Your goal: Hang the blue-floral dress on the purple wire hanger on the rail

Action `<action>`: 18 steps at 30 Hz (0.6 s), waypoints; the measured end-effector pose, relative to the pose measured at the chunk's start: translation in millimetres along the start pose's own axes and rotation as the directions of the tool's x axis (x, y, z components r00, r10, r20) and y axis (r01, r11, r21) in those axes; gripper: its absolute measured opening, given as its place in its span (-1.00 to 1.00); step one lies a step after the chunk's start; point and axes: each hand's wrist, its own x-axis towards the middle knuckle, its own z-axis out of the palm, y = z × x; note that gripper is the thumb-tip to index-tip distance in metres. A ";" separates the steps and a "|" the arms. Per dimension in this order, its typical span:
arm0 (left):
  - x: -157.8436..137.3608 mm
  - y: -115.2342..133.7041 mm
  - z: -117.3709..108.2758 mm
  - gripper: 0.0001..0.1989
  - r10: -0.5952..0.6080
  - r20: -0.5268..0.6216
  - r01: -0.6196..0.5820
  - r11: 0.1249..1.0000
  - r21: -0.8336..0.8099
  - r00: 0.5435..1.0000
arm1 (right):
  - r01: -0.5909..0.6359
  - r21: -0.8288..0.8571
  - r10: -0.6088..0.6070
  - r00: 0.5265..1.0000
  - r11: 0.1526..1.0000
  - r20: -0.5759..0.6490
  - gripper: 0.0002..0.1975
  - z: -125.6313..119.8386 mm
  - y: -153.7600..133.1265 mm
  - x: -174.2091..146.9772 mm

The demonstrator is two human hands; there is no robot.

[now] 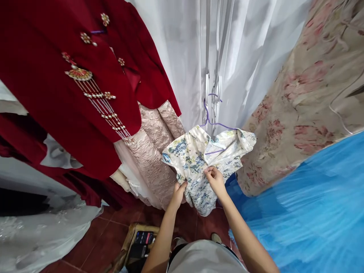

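A floral blouse (196, 155), white with blue and green print, hangs on a purple hanger (209, 120). The hanger's hook is caught on a white rack (207, 83) in front of a white curtain. My left hand (179, 192) grips the blouse's side edge below the sleeve, thumb on top and fingers partly hidden behind the cloth. With fingertips pinched together, my right hand (215, 180) holds the blouse's front near the bottom of the neckline.
At left hang a dark red jacket (110, 87) with beaded ornaments and a pink brocade skirt (155, 151). On the right are a beige floral dress (284, 113) and blue tulle (307, 212). A wooden stand holding a phone (144, 237) is on the tiled floor (93, 237).
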 end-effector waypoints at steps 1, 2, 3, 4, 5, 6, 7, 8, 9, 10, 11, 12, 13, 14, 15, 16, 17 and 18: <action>2.5 1.1 -3.5 -0.51 -0.006 0.011 0.006 1.000 0.019 1.000 | -0.011 -0.003 0.011 1.000 1.000 -0.002 -0.67 3.1 -0.3 -0.9; 4.7 2.2 -7.1 -0.50 0.015 0.014 -0.016 0.999 0.044 1.000 | -0.021 0.000 0.021 1.000 1.000 -0.001 -0.68 5.6 -1.0 -2.3; 6.5 3.0 -10.9 -0.49 0.077 -0.003 -0.076 0.994 0.078 0.997 | -0.030 0.006 0.030 1.000 1.000 0.003 -0.67 7.4 -2.0 -4.4; 7.8 3.2 -14.5 -0.48 0.185 -0.053 -0.177 0.976 0.123 0.981 | -0.037 0.015 0.037 0.999 0.999 0.008 -0.67 8.6 -3.0 -7.4; 8.7 2.7 -17.6 -0.47 0.326 -0.124 -0.300 0.936 0.185 0.937 | -0.039 0.021 0.039 0.999 0.999 0.009 -0.66 9.3 -4.1 -11.3; 9.0 1.4 -19.6 -0.46 0.475 -0.190 -0.422 0.868 0.262 0.859 | -0.036 0.021 0.036 0.999 0.999 0.006 -0.64 9.7 -5.1 -16.1; 8.7 -0.7 -20.1 -0.48 0.605 -0.217 -0.520 0.782 0.344 0.766 | -0.027 0.014 0.027 1.000 1.000 -0.005 -0.63 10.0 -6.2 -21.5; 7.9 -3.5 -18.6 -0.52 0.697 -0.185 -0.589 0.694 0.413 0.692 | -0.012 0.001 0.012 1.000 1.000 -0.025 -0.62 10.3 -7.4 -27.4; 6.5 -6.6 -14.6 -0.59 0.746 -0.094 -0.638 0.621 0.457 0.659 | 0.001 -0.013 -0.002 0.999 1.000 -0.048 -0.62 10.8 -8.8 -33.5; 4.7 -9.7 -8.2 -0.66 0.752 0.039 -0.678 0.569 0.465 0.658 | 0.012 -0.021 -0.013 0.997 1.000 -0.070 -0.62 11.7 -10.5 -39.5; 2.7 -12.5 0.2 -0.72 0.724 0.181 -0.711 0.543 0.446 0.666 | 0.017 -0.015 -0.019 0.996 1.000 -0.087 -0.62 13.0 -12.5 -45.0; 0.5 -14.8 10.1 -0.76 0.681 0.298 -0.734 0.540 0.411 0.669 | 0.017 0.003 -0.016 0.995 1.000 -0.093 -0.62 14.5 -14.9 -50.0; -1.6 -16.3 20.5 -0.78 0.644 0.373 -0.744 0.553 0.375 0.667 | 0.010 0.032 -0.007 0.996 0.999 -0.087 -0.62 16.1 -17.6 -54.3; -3.7 -17.0 30.5 -0.80 0.624 0.408 -0.745 0.572 0.344 0.667 | -0.003 0.063 0.007 0.998 0.998 -0.070 -0.61 17.7 -20.5 -57.8; -5.6 -17.0 39.3 -0.81 0.615 0.415 -0.741 0.591 0.321 0.670 | -0.019 0.092 0.024 0.998 0.996 -0.050 -0.61 19.0 -23.4 -60.5; -7.3 -16.4 46.2 -0.84 0.614 0.408 -0.735 0.606 0.306 0.676 | -0.037 0.116 0.042 0.999 0.993 -0.035 -0.62 19.9 -26.2 -62.3; -9.0 -15.4 51.0 -0.86 0.612 0.400 -0.728 0.616 0.301 0.683 | -0.054 0.134 0.059 0.998 0.989 -0.027 -0.62 20.3 -29.0 -63.3; -10.7 -14.4 53.5 -0.87 0.608 0.392 -0.721 0.622 0.304 0.690 | -0.066 0.152 0.072 0.997 0.986 -0.033 -0.63 20.2 -31.8 -63.3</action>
